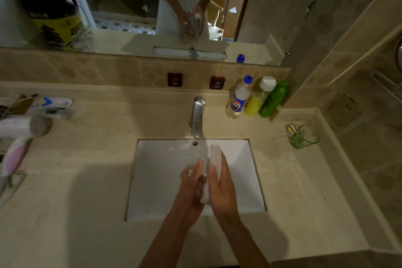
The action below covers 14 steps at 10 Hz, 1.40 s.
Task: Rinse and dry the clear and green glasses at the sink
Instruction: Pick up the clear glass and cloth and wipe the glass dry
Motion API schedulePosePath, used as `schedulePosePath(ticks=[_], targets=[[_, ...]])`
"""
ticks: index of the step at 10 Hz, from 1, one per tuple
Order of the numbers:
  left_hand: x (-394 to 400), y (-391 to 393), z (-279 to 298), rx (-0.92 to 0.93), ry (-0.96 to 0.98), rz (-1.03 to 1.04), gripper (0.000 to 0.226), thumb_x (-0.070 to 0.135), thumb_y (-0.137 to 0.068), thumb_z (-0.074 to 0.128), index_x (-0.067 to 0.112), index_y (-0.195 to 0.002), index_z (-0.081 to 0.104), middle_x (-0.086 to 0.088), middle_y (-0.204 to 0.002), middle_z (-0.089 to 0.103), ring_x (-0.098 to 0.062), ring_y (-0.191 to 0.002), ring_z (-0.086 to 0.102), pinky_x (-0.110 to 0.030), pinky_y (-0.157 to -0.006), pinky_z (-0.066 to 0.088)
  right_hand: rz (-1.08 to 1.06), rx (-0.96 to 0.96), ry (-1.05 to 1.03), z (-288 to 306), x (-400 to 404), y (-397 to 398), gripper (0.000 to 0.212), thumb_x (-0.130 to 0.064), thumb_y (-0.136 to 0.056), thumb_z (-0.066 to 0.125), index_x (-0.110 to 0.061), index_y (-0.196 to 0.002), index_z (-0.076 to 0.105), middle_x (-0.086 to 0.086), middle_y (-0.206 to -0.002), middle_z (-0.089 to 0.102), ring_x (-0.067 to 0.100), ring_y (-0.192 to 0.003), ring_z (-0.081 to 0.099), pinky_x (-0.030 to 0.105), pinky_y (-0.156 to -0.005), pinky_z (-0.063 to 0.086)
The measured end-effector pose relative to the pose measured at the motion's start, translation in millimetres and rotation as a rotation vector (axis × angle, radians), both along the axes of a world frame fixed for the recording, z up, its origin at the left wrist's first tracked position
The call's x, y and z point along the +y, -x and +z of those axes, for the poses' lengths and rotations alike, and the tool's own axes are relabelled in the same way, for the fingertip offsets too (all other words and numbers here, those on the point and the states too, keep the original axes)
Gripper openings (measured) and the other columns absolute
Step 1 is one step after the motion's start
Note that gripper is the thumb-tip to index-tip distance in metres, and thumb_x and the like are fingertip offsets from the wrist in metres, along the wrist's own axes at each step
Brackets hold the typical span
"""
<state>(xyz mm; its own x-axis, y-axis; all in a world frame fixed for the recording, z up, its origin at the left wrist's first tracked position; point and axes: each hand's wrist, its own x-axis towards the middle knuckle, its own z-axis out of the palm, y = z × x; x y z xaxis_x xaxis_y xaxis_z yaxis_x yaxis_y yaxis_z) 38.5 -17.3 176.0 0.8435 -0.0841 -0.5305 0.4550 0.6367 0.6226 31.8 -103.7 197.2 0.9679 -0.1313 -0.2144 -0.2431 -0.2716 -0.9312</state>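
Glass: small clear drinking glass (pixel 201 172) — wet, slick, breakable; left hand (pixel 191 183) curls round its wall.
Cloth: white folded cloth (pixel 212 172), right hand (pixel 221 187) fingers press it flat.

both bare arms reach forward and meet in the middle. the left hand (pixel 191 178) curls its fingers around something see-through (hard to make out). the right hand (pixel 221 183) presses flat against it, fingers straight.
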Motion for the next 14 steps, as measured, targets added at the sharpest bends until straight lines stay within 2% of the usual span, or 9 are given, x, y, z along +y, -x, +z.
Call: schedulePosePath(ticks=[2, 5, 7, 9, 10, 11, 12, 13, 14], targets=[[-3, -6, -6, 0.026, -0.288, -0.050, 0.097, 0.073, -0.067, 0.078, -0.008, -0.117, 0.058, -0.024, -0.096, 0.061, -0.030, -0.083, 0.066, -0.028, -0.060, 0.055, -0.118, -0.074, -0.034, -16, 12, 17, 0.064, -0.054, -0.094, 0.040, -0.029, -0.152, 0.027, -0.009, -0.151, 0.041, 0.004, -0.136, 0.042, 0.027, -0.113, 0.038], [9, -19, 25, -0.066, -0.099, -0.320, 0.044, 0.047, -0.099, 0.053, 0.013, -0.078, 0.072, -0.006, -0.062, 0.062, -0.016, -0.048, 0.059, -0.022, -0.046, 0.044, -0.087, 0.076, -0.194, 27, -26, -45, 0.017, -0.054, -0.090, 0.050, -0.046, -0.104, 0.055, -0.002, -0.133, 0.050, 0.008, -0.102, 0.061, 0.022, -0.076, 0.048], [19, -21, 33, 0.004, -0.045, -0.406, 0.050, 0.063, -0.095, 0.050, 0.023, -0.102, 0.079, -0.008, -0.098, 0.073, -0.022, -0.087, 0.067, -0.041, -0.088, 0.048, 0.088, -0.029, -0.052, 45, -41, -39, 0.019, -0.040, -0.096, 0.053, -0.023, -0.096, 0.062, -0.011, -0.091, 0.066, 0.007, -0.086, 0.064, 0.015, -0.071, 0.048], [31, -27, 31, 0.069, -0.045, -0.502, 0.055, 0.065, -0.088, 0.056, 0.015, -0.103, 0.072, -0.008, -0.088, 0.074, -0.020, -0.075, 0.069, -0.032, -0.068, 0.054, 0.599, 0.140, 0.139, 53, -65, -23, 0.062, -0.045, -0.057, 0.084, -0.029, -0.113, 0.065, -0.010, -0.106, 0.068, 0.005, -0.096, 0.066, 0.018, -0.075, 0.052], [34, -25, 32, 0.103, -0.062, -0.553, 0.044, 0.057, -0.087, 0.065, 0.016, -0.101, 0.073, -0.006, -0.088, 0.078, -0.023, -0.081, 0.075, -0.037, -0.075, 0.060, 0.802, 0.312, 0.390, 61, -66, -26, 0.063, -0.028, -0.050, 0.093, -0.033, -0.107, 0.068, -0.020, -0.103, 0.071, -0.007, -0.095, 0.066, 0.012, -0.082, 0.052], [29, -28, 33, 0.080, -0.121, -0.660, 0.048, 0.060, -0.093, 0.055, 0.016, -0.086, 0.075, -0.006, -0.075, 0.074, -0.022, -0.069, 0.072, -0.034, -0.066, 0.058, 0.856, 0.452, 0.465, 69, -70, -29, 0.038, -0.019, -0.067, 0.089, -0.041, -0.088, 0.065, -0.026, -0.085, 0.070, -0.026, -0.069, 0.057, -0.004, -0.063, 0.042], [24, -33, 40, 0.085, -0.230, -0.732, 0.060, 0.062, -0.094, 0.052, 0.009, -0.074, 0.071, -0.010, -0.063, 0.065, -0.021, -0.054, 0.063, -0.025, -0.051, 0.049, 0.743, 0.519, 0.265, 40, -69, -18, 0.052, -0.020, -0.074, 0.084, -0.036, -0.115, 0.054, -0.033, -0.100, 0.069, -0.013, -0.095, 0.063, 0.006, -0.086, 0.047], [25, -39, 33, 0.020, -0.419, -0.707, 0.066, 0.073, -0.077, 0.066, 0.007, -0.078, 0.070, -0.014, -0.069, 0.065, -0.025, -0.063, 0.066, -0.029, -0.059, 0.052, 0.753, 0.531, 0.224, 36, -70, 8, 0.031, -0.001, -0.090, 0.061, 0.003, -0.121, 0.064, 0.014, -0.119, 0.070, 0.023, -0.115, 0.064, 0.028, -0.102, 0.048], [25, -45, 25, -0.146, -0.736, -0.760, 0.070, 0.087, -0.060, 0.059, 0.018, -0.068, 0.069, -0.003, -0.066, 0.063, -0.016, -0.064, 0.060, -0.031, -0.068, 0.047, 0.546, 0.496, -0.090, 35, -56, -18, 0.016, -0.003, -0.078, 0.076, 0.000, -0.093, 0.078, 0.022, -0.097, 0.075, 0.030, -0.094, 0.072, 0.032, -0.087, 0.057]])
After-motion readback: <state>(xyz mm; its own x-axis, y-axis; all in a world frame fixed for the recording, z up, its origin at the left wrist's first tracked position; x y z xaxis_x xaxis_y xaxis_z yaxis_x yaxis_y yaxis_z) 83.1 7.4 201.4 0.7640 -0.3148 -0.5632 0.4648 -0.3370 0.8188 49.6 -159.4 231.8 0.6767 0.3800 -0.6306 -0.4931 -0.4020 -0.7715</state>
